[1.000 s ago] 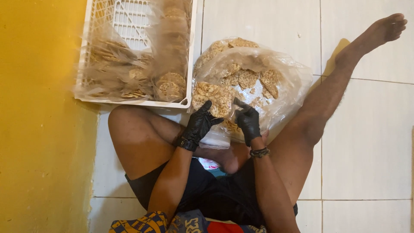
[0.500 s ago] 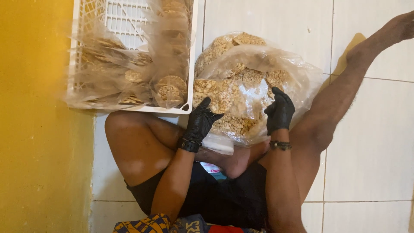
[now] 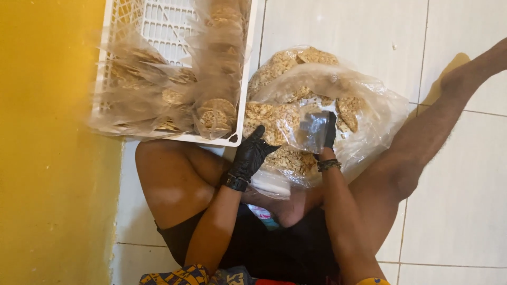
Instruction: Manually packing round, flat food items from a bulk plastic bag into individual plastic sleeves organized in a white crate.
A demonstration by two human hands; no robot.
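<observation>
Since the earlier frame the right hand [image 3: 321,132] has slid inside the big clear bag of crackers [image 3: 296,126] — fingers hidden by plastic, grip impossible to tell. Left hand [image 3: 251,153], fingers spread, rests on the bag's left side, just right of the white crate [image 3: 158,21].

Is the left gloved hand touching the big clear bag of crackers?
Touching. The head view shows the left hand pressed flat against the clear bag of crackers.

Thin clear glossy plastic bag [image 3: 364,100], crinkled; rough, dry, grainy crackers [image 3: 274,119] inside; matt black rubbery gloves on left hand [image 3: 251,154] and right hand [image 3: 323,132]; white hard plastic crate [image 3: 174,24]; glossy floor tiles [image 3: 343,26].
</observation>
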